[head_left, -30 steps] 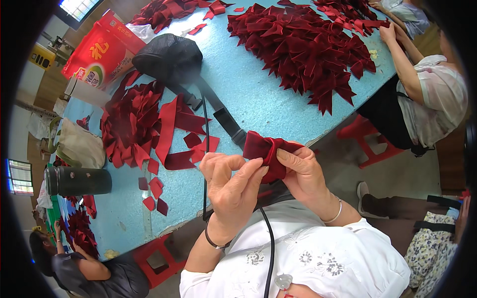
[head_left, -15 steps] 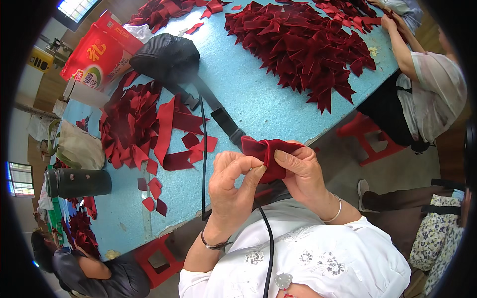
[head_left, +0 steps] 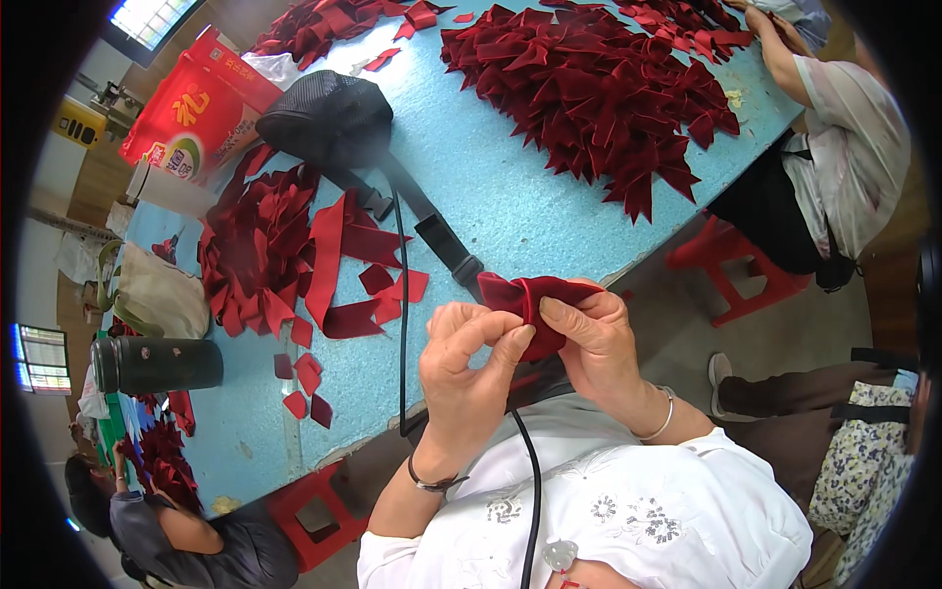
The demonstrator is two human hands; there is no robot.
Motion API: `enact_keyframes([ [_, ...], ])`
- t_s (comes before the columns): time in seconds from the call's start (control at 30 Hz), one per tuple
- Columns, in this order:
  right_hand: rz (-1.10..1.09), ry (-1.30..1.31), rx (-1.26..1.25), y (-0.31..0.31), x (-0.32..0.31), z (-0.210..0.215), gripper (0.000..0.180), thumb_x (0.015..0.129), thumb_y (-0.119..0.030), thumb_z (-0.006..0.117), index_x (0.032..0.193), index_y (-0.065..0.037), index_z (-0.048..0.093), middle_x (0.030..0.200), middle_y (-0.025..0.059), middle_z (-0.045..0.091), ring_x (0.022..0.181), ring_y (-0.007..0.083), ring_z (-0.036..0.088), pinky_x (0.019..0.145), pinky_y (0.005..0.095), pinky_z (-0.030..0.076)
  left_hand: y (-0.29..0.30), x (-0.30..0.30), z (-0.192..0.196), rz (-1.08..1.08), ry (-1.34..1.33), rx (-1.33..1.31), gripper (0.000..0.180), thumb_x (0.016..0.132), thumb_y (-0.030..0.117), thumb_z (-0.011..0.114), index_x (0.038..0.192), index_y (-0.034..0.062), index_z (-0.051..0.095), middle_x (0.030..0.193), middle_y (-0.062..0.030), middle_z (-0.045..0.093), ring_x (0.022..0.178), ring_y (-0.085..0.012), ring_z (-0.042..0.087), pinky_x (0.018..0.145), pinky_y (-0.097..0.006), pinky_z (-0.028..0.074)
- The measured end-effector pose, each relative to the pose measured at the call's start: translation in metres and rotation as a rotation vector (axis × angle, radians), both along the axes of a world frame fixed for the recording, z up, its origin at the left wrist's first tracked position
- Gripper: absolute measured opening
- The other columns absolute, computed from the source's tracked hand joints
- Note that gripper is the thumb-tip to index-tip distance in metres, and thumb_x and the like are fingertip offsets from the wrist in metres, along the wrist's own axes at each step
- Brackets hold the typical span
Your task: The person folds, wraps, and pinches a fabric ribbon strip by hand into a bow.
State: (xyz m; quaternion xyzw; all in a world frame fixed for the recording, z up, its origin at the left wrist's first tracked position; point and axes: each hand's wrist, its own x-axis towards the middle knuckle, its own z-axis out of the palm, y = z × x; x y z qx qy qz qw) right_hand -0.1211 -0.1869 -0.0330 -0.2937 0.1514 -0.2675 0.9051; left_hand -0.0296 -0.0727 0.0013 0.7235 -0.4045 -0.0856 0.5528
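Observation:
A dark red velvet ribbon [head_left: 546, 340], gathered into folds, is held up between both my hands just off the table's near edge. My left hand [head_left: 466, 358] pinches the middle fold between thumb and forefinger. On the other side, my right hand [head_left: 592, 339] grips the ribbon with its thumb pressed on the folds. The fingers behind the cloth are partly hidden. Left of my hands lie a heap of cut red ribbon pieces [head_left: 260, 245], a long loose ribbon strip [head_left: 329, 270] and several small red scraps [head_left: 307, 373].
A large pile of red bows [head_left: 589, 98] covers the far part of the blue table [head_left: 471, 187]. A black mesh bag [head_left: 329, 113] with a buckled strap, a red package [head_left: 196, 108] and a dark green flask [head_left: 162, 364] stand left. Co-workers sit at both sides, near red stools [head_left: 736, 270].
My left hand has shifted very slightly right, still pinching the ribbon. The co-worker at the right has moved an arm a little. Otherwise little differs.

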Motion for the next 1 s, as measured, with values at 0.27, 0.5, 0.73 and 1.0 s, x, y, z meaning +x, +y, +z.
enact_keyframes([
  [0.27,0.049,0.005,0.133,-0.004,0.003,-0.001,0.016,0.085,-0.004,0.065,0.101,0.000,0.065,0.096,0.0092,0.068,0.085,0.0123,0.063,0.080,0.0258,0.050,-0.001,0.006,0.004,0.121,-0.295,-0.090,0.018,0.073,0.001,0.072,0.090,0.0054,0.068,0.080,-0.0043,0.060,0.075,-0.0203,0.051,0.074,-0.033,0.036],
  [0.5,-0.027,-0.026,-0.058,0.002,0.001,0.002,0.017,0.084,-0.002,0.066,0.101,0.000,0.065,0.095,0.0090,0.069,0.086,0.0114,0.063,0.080,0.0248,0.049,-0.003,0.008,0.019,0.050,-0.348,-0.002,0.018,0.075,0.002,0.073,0.093,0.0022,0.069,0.085,-0.0052,0.060,0.077,-0.0175,0.052,0.073,-0.028,0.040],
  [0.73,-0.110,0.089,-0.401,0.004,-0.002,-0.001,0.016,0.083,-0.003,0.069,0.099,-0.001,0.067,0.087,0.0049,0.069,0.078,0.0069,0.061,0.067,0.0197,0.049,-0.004,0.010,0.021,-0.051,-0.004,0.029,0.020,0.078,0.003,0.071,0.098,0.0018,0.070,0.081,-0.0029,0.058,0.077,-0.0118,0.051,0.069,-0.023,0.040],
  [1.0,-0.183,0.069,-0.606,0.001,0.002,-0.006,0.016,0.083,-0.003,0.069,0.099,-0.002,0.067,0.088,0.0044,0.068,0.076,0.0066,0.060,0.066,0.0195,0.049,-0.002,0.017,0.023,-0.148,0.378,0.068,0.017,0.079,0.005,0.069,0.096,0.0013,0.069,0.075,-0.0053,0.058,0.072,-0.0116,0.052,0.065,-0.025,0.042],
])
